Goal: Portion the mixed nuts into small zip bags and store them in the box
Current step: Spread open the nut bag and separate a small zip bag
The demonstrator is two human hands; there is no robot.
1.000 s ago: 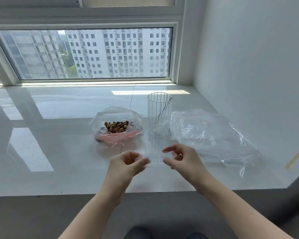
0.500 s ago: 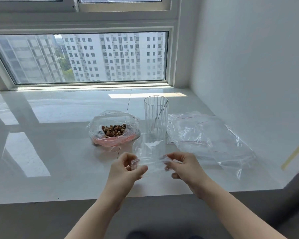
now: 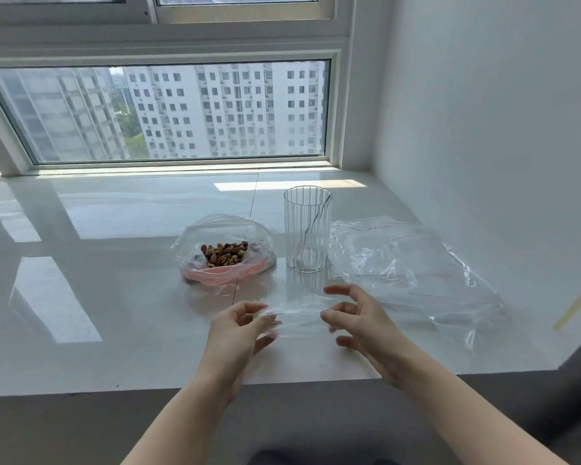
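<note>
1. Small zip bag (image 3: pixel 297 313): clear and empty, lying just above or on the table (image 3: pixel 114 330) near its front edge, between the two hands and in front of the glass. A second ago both hands pinched its mouth edge; now only one does.
2. Left hand (image 3: pixel 240 333): fingers curled, thumb and fingertips pinching the bag's left edge, as before.
3. Right hand (image 3: pixel 359 325): fingers now spread and relaxed at the bag's right edge. Half a second ago it pinched that edge; now it appears to have let go, though whether a fingertip touches the film is hard to tell through the clear plastic.
4. Mixed nuts (image 3: pixel 223 254): a heap inside the large open zip bag with a pink band (image 3: pixel 225 250), behind and left of the hands, unchanged in place.
5. Ribbed glass tumbler (image 3: pixel 307 228): upright just right of the nut bag, holding what seems to be a clear spoon.
6. Stack of spare zip bags (image 3: pixel 410 263): flat on the table at the right, near the wall.
7. Box: not in view.
8. Judgement: the release suggests the small bag's mouth has been worked open or the grip is being reset; no nuts are portioned yet, so the task is at its start.
</note>
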